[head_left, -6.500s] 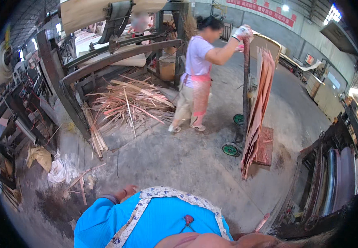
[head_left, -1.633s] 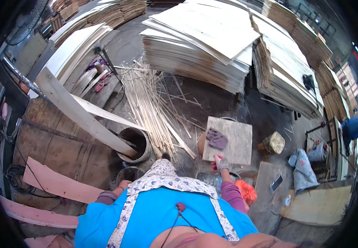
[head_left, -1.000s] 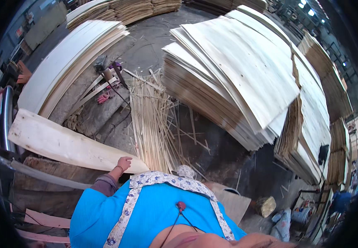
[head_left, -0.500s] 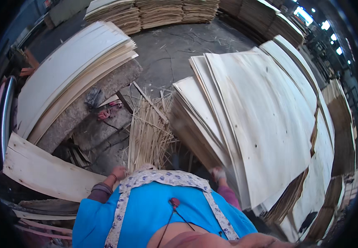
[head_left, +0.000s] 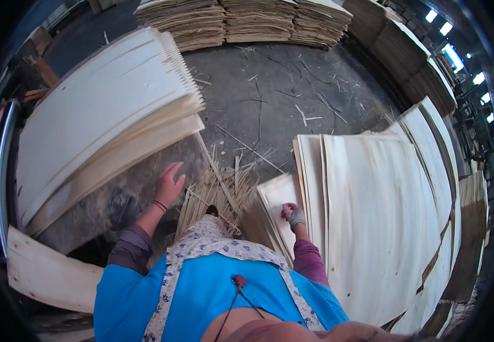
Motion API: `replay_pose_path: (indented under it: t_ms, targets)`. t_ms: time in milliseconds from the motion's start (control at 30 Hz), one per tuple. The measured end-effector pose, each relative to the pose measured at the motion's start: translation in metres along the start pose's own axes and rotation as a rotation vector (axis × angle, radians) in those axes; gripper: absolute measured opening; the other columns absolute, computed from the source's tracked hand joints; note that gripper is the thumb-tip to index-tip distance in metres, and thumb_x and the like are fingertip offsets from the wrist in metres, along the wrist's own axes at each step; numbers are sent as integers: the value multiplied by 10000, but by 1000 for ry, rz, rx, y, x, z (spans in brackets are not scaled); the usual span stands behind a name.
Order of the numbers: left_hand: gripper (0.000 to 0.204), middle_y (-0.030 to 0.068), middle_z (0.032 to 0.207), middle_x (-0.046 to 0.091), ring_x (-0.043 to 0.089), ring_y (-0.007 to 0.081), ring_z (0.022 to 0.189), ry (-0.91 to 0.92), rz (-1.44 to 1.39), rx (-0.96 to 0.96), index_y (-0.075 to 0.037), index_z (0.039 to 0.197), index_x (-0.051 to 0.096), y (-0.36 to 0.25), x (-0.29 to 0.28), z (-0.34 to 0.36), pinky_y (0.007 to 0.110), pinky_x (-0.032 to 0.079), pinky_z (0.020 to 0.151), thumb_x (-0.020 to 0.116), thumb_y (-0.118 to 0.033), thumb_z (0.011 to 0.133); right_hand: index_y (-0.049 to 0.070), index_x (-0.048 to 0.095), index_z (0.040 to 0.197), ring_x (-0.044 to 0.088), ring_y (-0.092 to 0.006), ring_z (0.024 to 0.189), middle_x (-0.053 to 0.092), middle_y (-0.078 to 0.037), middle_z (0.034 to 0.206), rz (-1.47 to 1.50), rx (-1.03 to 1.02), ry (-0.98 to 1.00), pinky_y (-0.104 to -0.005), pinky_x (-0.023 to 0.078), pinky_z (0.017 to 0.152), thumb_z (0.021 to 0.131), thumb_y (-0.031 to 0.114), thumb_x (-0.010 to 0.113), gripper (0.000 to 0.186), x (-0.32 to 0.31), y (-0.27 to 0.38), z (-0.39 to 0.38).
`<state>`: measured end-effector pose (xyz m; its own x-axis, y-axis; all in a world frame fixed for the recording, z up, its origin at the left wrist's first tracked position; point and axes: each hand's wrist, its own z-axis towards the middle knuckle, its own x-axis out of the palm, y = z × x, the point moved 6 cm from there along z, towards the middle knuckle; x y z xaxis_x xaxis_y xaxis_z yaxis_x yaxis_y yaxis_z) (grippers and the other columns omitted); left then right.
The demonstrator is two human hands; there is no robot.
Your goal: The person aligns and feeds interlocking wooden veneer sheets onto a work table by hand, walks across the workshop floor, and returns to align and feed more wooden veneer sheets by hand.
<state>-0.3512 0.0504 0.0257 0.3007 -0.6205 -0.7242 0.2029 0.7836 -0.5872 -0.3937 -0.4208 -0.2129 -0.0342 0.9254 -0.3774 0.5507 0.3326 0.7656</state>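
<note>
- Across the grey floor (head_left: pixel 230 85): scattered wood strips (head_left: pixel 224 185); veneer piles (head_left: pixel 252 25) stand beyond.
- Person's right: pale veneer stack (head_left: pixel 384 216); right grip (head_left: pixel 294 215) over its left edge, fingers curled, cannot tell whether holding.
- Person's left: second veneer stack (head_left: pixel 110 102); left grip (head_left: pixel 170 185) near it, fingers spread wide.

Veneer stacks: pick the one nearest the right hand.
The near right veneer stack: the right hand is over its left side; the others, like the left stack, lie farther off.
</note>
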Motion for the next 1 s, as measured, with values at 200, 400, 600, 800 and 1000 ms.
replay_pose_path:
  t_ms: [200, 400, 600, 800, 1000]
  targets:
    - [658, 227, 1402, 142, 121, 384, 1296, 615, 316, 212, -140, 1288, 376, 40, 102, 81, 491, 73, 1056, 568, -453, 742, 47, 634, 855, 631, -264, 726, 639, -143, 808, -645, 325, -146, -352, 490, 659, 770, 437, 566, 405, 10, -17, 59]
    - [717, 222, 1422, 56, 13, 405, 1305, 878, 247, 106, -201, 1325, 332, 57, 126, 91, 584, -9, 1003, 517, -565, 736, 58, 628, 981, 563, -315, 998, 598, -163, 1038, -1047, 438, 193, -391, 442, 845, 776, 408, 485, 430, 10, 84, 70]
    - [417, 138, 1340, 298, 166, 347, 1283, 196, 708, 515, -224, 1204, 457, 69, 135, 68, 558, 184, 972, 452, -425, 839, 103, 640, 890, 602, -327, 862, 630, -148, 891, -1155, -46, 334, -422, 475, 751, 774, 334, 485, 301, 30, 239, 161]
    - [467, 94, 1328, 314, 252, 340, 1232, 676, 937, 272, -265, 1266, 403, 79, 151, 56, 551, 262, 943, 447, -426, 830, 174, 633, 895, 602, -328, 835, 632, -126, 874, -1396, -374, 502, -424, 484, 719, 768, 344, 478, 263, 62, 314, 369]
    - [462, 124, 1385, 203, 215, 374, 1248, 686, 757, -239, -298, 1265, 399, 52, 151, 57, 613, 234, 913, 465, -362, 811, 172, 637, 986, 572, -350, 938, 599, -151, 1003, -1280, -165, 736, -416, 459, 818, 732, 434, 489, 394, 7, 258, 458]
